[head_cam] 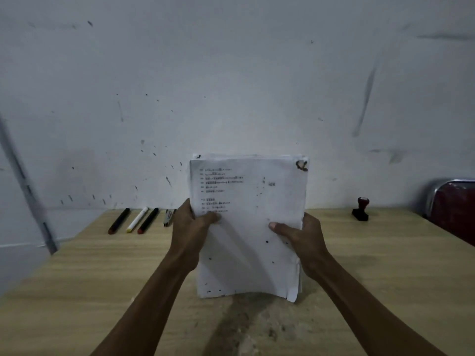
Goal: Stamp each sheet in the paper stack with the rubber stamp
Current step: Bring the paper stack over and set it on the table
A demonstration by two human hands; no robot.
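Note:
A stack of white printed sheets (246, 191) stands upright on its lower edge on the wooden table (77, 278), in the middle of the view. My left hand (191, 227) grips its left edge, thumb on the front sheet. My right hand (300, 236) grips the right edge the same way. The top sheet carries lines of text, ink specks and a dark mark at its upper right corner. The rubber stamp (360, 209), black with a red knob, sits on the table at the far right near the wall, apart from both hands.
Several pens (133, 220) lie side by side at the table's back left by the stained white wall. A red chair back with a metal frame (452, 209) stands at the right edge. A grey bar (28, 194) leans at the left.

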